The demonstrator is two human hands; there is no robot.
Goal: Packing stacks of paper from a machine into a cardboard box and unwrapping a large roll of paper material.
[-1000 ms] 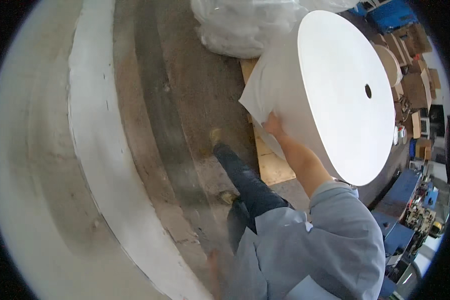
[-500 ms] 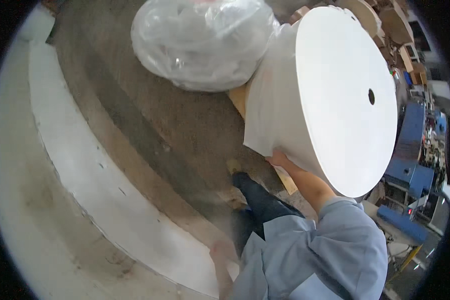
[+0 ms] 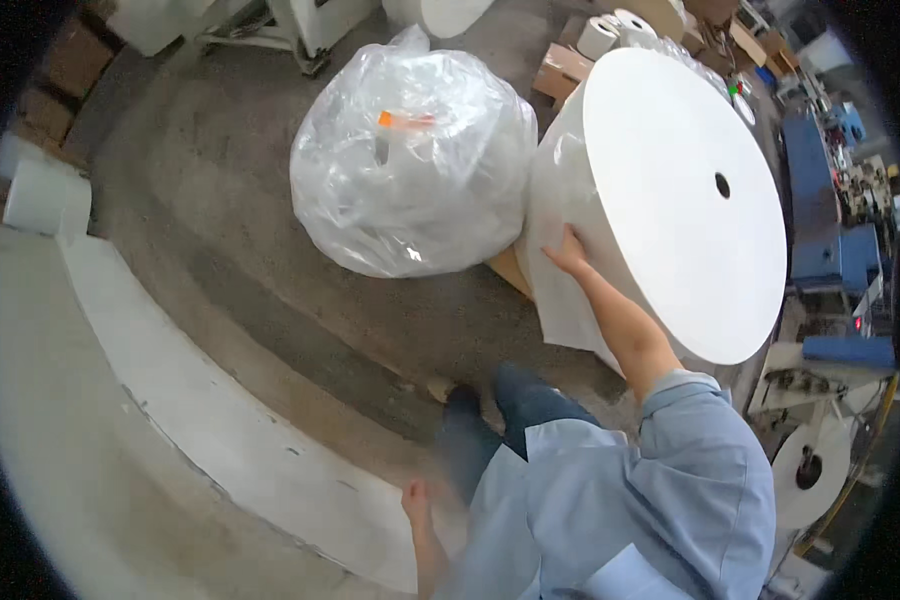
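A very large white roll (image 3: 670, 180), likely paper, stands on its curved side at the right. Its flat round face with a small dark core hole is turned toward the right. My right hand (image 3: 570, 254) rests on the roll's curved side with thumb and fingers apart. Below that hand, the loose end of the white sheet (image 3: 565, 315) hangs down to a point. My left hand (image 3: 416, 498) hangs low beside my leg, away from the roll; its fingers look curled in, and nothing shows in them.
Left of the roll sits a big bundle in clear plastic (image 3: 420, 200) with an orange label. A pale wall with a white lower band (image 3: 230, 420) curves along the left. Brown cartons (image 3: 562, 72) stand behind the roll. Blue machinery (image 3: 810, 190) and a smaller white roll (image 3: 820, 455) are at right.
My right hand has left the sheet's loose lower edge and moved up onto the roll's side. The view has tilted, showing more floor and the plastic-wrapped bundle whole. My left hand still hangs low.
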